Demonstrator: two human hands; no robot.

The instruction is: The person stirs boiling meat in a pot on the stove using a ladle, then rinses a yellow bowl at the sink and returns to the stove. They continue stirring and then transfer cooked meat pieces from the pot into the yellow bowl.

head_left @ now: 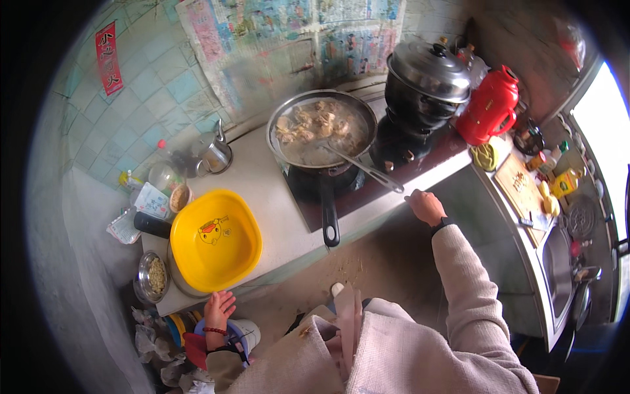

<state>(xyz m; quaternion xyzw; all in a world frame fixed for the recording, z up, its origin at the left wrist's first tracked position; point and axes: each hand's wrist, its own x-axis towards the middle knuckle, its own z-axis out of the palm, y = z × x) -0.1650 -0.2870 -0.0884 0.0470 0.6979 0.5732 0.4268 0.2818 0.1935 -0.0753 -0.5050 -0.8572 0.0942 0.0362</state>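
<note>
A frying pan (274, 146) stands on the stove top, with chunks of meat (321, 123) in cloudy, steaming liquid. A metal spatula (375, 173) rests in it, its handle slanting over the rim toward the counter's front edge. My right hand (426, 207) is just beyond the handle's end, seemingly apart from it, fingers loosely bent and nothing visible in them. Below the yellow basin (244, 253), my left hand (220, 311) is open with its palm up and fingers stretched, holding nothing. The basin shows only its printed bottom.
A lidded steamer pot (430, 72) and a red thermos (487, 106) stand right of the pan. Further right are a cutting board (520, 186) and a sink (558, 266). A metal kettle (213, 154) and a bowl of pale pieces (156, 276) are at left. The pan's handle (330, 217) juts over the counter edge.
</note>
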